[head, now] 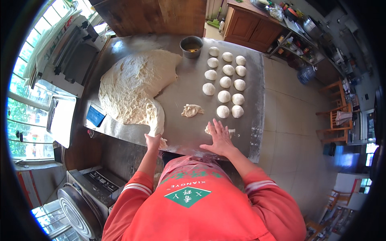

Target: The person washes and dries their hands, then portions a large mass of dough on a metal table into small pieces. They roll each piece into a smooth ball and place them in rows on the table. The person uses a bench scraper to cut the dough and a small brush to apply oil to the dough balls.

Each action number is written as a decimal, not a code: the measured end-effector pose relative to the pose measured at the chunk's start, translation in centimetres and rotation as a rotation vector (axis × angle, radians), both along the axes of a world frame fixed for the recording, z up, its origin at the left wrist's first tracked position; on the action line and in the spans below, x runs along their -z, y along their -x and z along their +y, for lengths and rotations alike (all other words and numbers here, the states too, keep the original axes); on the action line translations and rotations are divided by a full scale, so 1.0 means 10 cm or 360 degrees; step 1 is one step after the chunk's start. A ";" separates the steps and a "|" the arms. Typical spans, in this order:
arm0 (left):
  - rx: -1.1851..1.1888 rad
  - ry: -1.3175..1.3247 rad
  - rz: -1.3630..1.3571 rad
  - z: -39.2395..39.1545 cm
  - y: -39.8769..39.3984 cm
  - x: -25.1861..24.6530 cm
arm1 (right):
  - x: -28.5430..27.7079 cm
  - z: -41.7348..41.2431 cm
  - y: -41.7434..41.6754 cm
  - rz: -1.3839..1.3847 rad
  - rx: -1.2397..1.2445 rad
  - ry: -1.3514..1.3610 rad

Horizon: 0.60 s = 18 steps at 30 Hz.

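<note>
A large slab of dough (135, 81) spreads over the left part of the metal-topped table (181, 135). My left hand (153, 141) grips the narrow end of the dough that reaches towards me. With its fingers spread, my right hand (219, 138) lies over a small piece of dough (208, 130), mostly hidden beneath it. Another torn piece of dough (192, 111) rests between the slab and several round dough balls (223, 96), set out in three columns. A scrap of dough (163, 143) is just right of my left hand.
At the table's far edge stands a round metal pot (191, 47) with something yellow inside. A blue flat object (96, 115) lies at the left edge, near a machine (72, 57). A wooden cabinet (251, 28) is beyond the far right corner.
</note>
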<state>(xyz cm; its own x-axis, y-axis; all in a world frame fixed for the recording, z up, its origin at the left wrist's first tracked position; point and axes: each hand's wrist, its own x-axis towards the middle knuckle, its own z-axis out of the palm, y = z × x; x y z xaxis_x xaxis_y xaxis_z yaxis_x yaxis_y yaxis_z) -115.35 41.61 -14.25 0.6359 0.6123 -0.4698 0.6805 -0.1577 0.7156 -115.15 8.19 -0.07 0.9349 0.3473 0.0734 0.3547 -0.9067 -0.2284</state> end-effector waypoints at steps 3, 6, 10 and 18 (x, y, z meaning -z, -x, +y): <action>-0.0002 0.0989 -0.0054 -0.27 -0.18 -0.81 | 0.51 -0.05 -0.04 0.0373 0.0030 -0.0234; 0.0458 0.0326 -0.0378 -0.75 0.06 -1.18 | 0.43 0.47 -0.38 0.1301 0.0439 -0.1397; 0.1309 0.0110 -0.0292 -0.90 0.43 -1.21 | 0.71 1.18 -0.52 0.2970 0.0682 -0.2302; 0.0214 0.0515 -0.0057 0.02 0.25 -1.15 | 0.90 1.20 -0.52 0.2768 0.0667 -0.1908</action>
